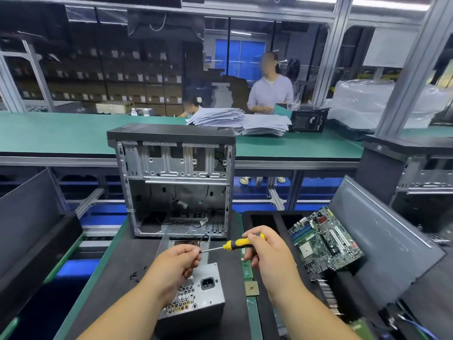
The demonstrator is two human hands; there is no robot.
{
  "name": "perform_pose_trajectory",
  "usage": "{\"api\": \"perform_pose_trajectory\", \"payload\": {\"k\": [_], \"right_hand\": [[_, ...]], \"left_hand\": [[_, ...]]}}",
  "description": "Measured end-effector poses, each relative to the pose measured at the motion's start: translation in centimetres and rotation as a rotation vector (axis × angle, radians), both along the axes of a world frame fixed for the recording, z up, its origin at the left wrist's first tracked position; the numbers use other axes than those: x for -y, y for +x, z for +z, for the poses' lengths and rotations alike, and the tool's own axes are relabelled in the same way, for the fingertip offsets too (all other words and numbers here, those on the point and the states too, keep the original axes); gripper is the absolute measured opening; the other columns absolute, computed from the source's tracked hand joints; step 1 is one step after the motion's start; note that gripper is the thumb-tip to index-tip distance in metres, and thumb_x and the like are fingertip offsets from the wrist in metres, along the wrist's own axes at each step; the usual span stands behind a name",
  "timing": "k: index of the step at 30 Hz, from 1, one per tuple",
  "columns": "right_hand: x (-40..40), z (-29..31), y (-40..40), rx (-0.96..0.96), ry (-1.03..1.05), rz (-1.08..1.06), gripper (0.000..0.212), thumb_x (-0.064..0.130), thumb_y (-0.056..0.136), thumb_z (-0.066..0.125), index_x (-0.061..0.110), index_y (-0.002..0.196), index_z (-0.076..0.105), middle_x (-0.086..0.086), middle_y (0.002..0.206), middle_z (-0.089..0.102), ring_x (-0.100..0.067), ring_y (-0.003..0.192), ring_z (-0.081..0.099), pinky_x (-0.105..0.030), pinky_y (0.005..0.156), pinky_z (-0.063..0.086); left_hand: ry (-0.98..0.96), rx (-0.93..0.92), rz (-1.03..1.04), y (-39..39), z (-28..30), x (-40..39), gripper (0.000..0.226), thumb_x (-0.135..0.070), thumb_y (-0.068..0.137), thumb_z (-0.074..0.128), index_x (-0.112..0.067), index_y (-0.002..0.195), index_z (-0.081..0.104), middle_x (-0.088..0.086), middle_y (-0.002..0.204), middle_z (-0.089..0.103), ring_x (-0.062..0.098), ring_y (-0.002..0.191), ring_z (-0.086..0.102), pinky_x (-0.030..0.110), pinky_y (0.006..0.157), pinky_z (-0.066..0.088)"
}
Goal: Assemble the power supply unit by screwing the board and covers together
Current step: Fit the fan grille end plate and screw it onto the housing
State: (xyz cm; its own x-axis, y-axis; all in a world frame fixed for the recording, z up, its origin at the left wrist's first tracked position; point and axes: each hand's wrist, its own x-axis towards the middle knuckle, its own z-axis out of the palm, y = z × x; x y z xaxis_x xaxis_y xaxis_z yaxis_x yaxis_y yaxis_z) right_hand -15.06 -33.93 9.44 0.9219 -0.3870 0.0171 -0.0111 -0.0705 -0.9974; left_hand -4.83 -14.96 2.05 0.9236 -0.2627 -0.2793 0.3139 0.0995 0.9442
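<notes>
A grey metal power supply unit (pixel 198 295) lies on the dark mat in front of me, its socket and honeycomb vent facing up. My right hand (pixel 267 251) grips the yellow and black handle of a screwdriver (pixel 235 244), held level above the unit. My left hand (pixel 176 263) pinches at the tip of the screwdriver's shaft; whatever lies between those fingertips is too small to make out. An open, empty computer case (pixel 176 182) stands upright just beyond my hands.
A motherboard (pixel 323 239) leans in a black tray at the right, beside a memory stick (pixel 247 271) and a processor chip (pixel 252 288). Small black screws (pixel 134 276) lie on the mat at the left. Dark side panels flank the bench. Two people and stacked papers (pixel 237 121) are behind.
</notes>
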Motion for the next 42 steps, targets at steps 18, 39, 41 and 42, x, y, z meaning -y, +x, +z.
{"api": "perform_pose_trajectory", "payload": {"k": [18,39,41,42], "right_hand": [[0.4,1.1,0.2,-0.004,-0.041,-0.056,0.018,0.020,0.098,0.047,0.016,0.088,0.062,0.001,0.058,0.058,-0.010,0.051,0.047,-0.016,0.045,0.038],[-2.6,1.5,1.7,-0.020,-0.787,0.214,0.006,0.030,0.090,0.049,0.029,0.085,0.051,0.010,0.062,0.056,-0.009,0.046,0.038,-0.029,0.047,0.033],[-3.3,1.8,2.0,-0.034,-0.842,0.235,0.004,0.031,0.088,0.048,0.032,0.085,0.050,0.010,0.067,0.059,-0.009,0.048,0.040,-0.031,0.049,0.036],[-3.5,2.0,2.1,-0.039,-0.869,0.245,0.004,0.031,0.088,0.048,0.032,0.084,0.049,0.011,0.067,0.059,-0.009,0.049,0.041,-0.031,0.050,0.037]], "left_hand": [[0.136,0.378,-0.118,-0.9,1.8,-1.0,0.019,-0.006,0.091,0.065,-0.021,0.084,0.074,0.007,0.084,0.073,0.014,0.078,0.068,0.020,0.071,0.053],[0.725,0.777,-0.401,-1.5,-1.3,-3.4,0.031,-0.024,0.063,0.056,-0.037,0.091,0.057,-0.030,0.115,0.052,-0.007,0.120,0.041,0.016,0.100,0.034],[0.747,0.809,-0.414,-1.2,-1.4,-3.3,0.028,-0.026,0.061,0.058,-0.038,0.087,0.057,-0.028,0.114,0.052,-0.005,0.118,0.043,0.018,0.099,0.036],[0.762,0.822,-0.419,-1.1,-1.4,-3.3,0.027,-0.028,0.061,0.059,-0.039,0.086,0.056,-0.027,0.113,0.053,-0.004,0.117,0.043,0.019,0.098,0.037]]}}
